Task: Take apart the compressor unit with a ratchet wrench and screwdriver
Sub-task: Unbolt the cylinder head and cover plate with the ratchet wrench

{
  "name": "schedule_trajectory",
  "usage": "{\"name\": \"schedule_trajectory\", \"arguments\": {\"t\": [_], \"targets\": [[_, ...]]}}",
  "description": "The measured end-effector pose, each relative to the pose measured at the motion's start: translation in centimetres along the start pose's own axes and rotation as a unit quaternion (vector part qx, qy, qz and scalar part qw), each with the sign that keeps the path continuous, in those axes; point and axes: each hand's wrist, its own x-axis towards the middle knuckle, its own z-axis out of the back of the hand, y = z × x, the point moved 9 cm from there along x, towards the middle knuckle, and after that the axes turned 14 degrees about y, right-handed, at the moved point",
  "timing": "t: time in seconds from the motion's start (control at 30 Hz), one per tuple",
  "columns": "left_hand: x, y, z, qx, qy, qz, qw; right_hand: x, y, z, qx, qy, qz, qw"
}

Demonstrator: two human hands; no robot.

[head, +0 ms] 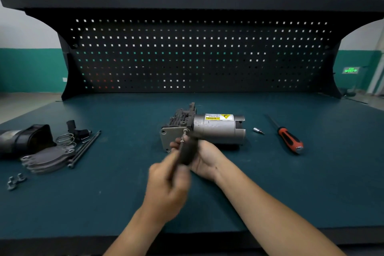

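Carefully, left hand (168, 185) gripping the dark-handled ratchet wrench (187, 153), right hand (207, 158) cupping it, I'd hold it square to the grey cylindrical metal compressor unit (216, 131).

The compressor unit (218, 129) sits on the workbench (291, 183) before the pegboard (197, 54). A bit (257, 130) and screwdriver (289, 138) lie right of it, plates (47, 159) and bolts (85, 148) left.

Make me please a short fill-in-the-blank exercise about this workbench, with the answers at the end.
1. The left hand and the right hand hold the ___ at the compressor unit.
2. The screwdriver lies to the ___ of the compressor unit.
3. The bold word on its yellow label is ___.
4. The long bolts lie to the unit's ___.
Answers: ratchet wrench; right; WARNING; left.
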Motion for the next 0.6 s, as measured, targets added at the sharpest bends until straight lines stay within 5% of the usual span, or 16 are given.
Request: {"name": "schedule_trajectory", "arguments": {"t": [0.1,0.17,0.23,0.3,0.4,0.5,0.6], "targets": [[-0.1,-1.3,-4.1,0.284,0.197,-0.105,0.933,0.1,-0.1,0.3,-0.017,-0.013,-0.003,1.0],[0.0,-1.2,-4.4,0.325,0.205,-0.11,0.917,0.1,-0.2,0.4,-0.03,-0.022,-0.001,0.999],[-0.1,-1.3,-3.0,0.238,0.127,-0.087,0.959,0.2,-0.1,0.3,-0.019,-0.018,0.005,1.0],[-0.4,0.2,-0.1,0.019,-0.032,0.01,0.999,0.2,-0.1,0.2,0.006,0.0,0.008,1.0],[-2.1,3.5,1.8,-0.306,-0.254,0.114,0.911,0.0,-0.3,-0.5,0.001,0.027,-0.004,1.0],[-3.0,5.1,2.5,-0.358,-0.331,0.145,0.861,0.0,-0.7,-1.0,-0.012,0.028,-0.017,0.999],[-2.2,3.8,2.6,-0.252,-0.266,0.109,0.924,-0.2,-0.5,-0.9,-0.018,0.014,-0.01,1.0]]}}
